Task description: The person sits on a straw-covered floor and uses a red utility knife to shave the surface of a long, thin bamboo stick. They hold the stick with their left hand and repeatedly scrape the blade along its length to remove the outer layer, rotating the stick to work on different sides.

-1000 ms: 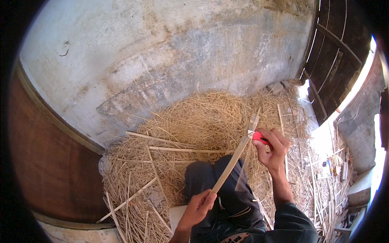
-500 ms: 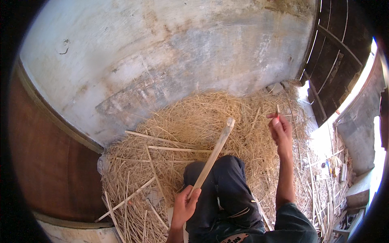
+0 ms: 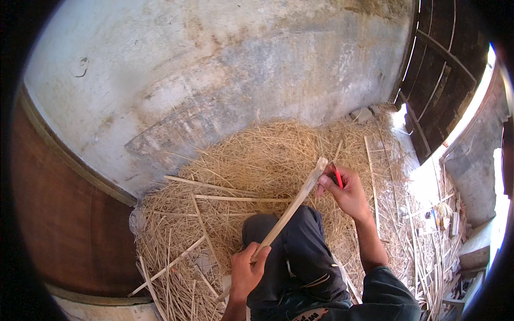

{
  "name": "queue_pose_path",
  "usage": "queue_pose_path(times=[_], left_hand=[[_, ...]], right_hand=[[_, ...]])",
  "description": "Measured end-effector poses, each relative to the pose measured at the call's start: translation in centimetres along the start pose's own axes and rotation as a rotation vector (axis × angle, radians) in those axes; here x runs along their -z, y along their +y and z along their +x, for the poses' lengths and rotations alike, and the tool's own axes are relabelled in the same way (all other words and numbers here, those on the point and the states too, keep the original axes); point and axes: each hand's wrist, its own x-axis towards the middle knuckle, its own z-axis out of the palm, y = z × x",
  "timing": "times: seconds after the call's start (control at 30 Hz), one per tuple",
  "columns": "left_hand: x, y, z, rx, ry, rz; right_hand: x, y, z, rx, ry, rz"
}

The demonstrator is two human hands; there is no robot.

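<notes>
Left hand (image 3: pixel 247 270) is gripping the wooden stick's (image 3: pixel 292 206) near end; its far tip is touching the right hand (image 3: pixel 345 190), which is clutching a red-handled tool (image 3: pixel 338 176).

A heap of straw (image 3: pixel 267 160) fills the middle of the frame, with loose split strips (image 3: pixel 214 186) lying across it. A stained grey wall (image 3: pixel 214 69) spans the top, and a dark wooden door (image 3: pixel 450 69) stands at upper right.

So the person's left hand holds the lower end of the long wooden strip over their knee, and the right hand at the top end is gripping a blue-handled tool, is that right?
Not quite. The tool in the right hand has a red handle, not blue, as the head view shows. The rest stands: the left hand holds the lower end of the long wooden strip over the knee, and the right hand is at its top end.
</notes>
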Motion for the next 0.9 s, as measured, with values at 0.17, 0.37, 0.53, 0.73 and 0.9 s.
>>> queue_pose_path(times=[0.17, 0.37, 0.53, 0.73, 0.9], left_hand=[[1.4, 0.1, 0.0, 0.043, 0.063, 0.05], [3.2, -0.5, 0.4, 0.108, 0.068, -0.098], [2.8, 0.6, 0.9, 0.141, 0.087, -0.341], [1.0, 1.6, 2.2, -0.025, 0.003, -0.223], [0.0, 5.0, 2.7, -0.052, -0.049, -0.083]], right_hand=[[0.4, -0.3, -0.3, 0.125, 0.061, -0.323], [3.0, 0.2, 0.3, 0.068, 0.202, -0.455], [3.6, 1.1, 0.9, 0.323, 0.428, -0.602], [-0.4, -0.7, -1.2, 0.049, 0.099, 0.042], [-2.7, -1.0, -1.7, 0.02, 0.079, 0.207]])
